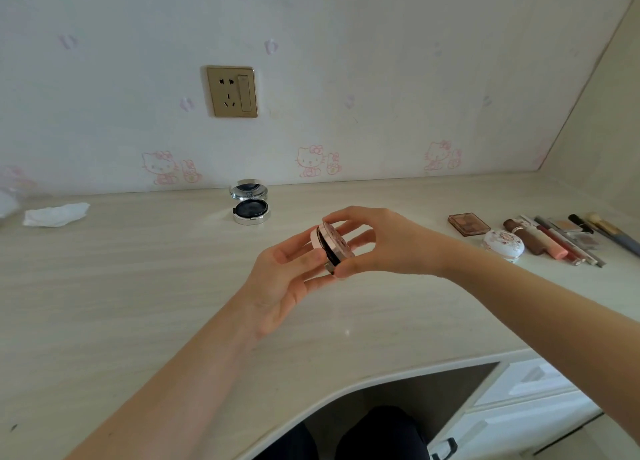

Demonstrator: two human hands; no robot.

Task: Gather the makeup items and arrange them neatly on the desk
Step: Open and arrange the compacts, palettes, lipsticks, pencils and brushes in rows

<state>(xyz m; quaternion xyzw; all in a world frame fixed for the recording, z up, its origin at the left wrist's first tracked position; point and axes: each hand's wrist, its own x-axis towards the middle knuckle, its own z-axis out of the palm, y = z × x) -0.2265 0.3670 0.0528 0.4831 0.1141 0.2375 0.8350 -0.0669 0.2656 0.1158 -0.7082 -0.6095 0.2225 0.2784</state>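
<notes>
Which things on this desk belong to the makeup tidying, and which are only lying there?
Belong to the job:
- round pink compact, held by left hand and right hand
- open silver round compact
- brown square eyeshadow palette
- white floral round case
- row of tubes, pencils and brushes

Only lying about:
- crumpled white tissue
- gold wall socket

Crumpled tissue point(55, 214) lying far left on the bench point(138, 286); gold wall socket point(232, 91) above; white drawers point(530, 411) lower right.
</notes>
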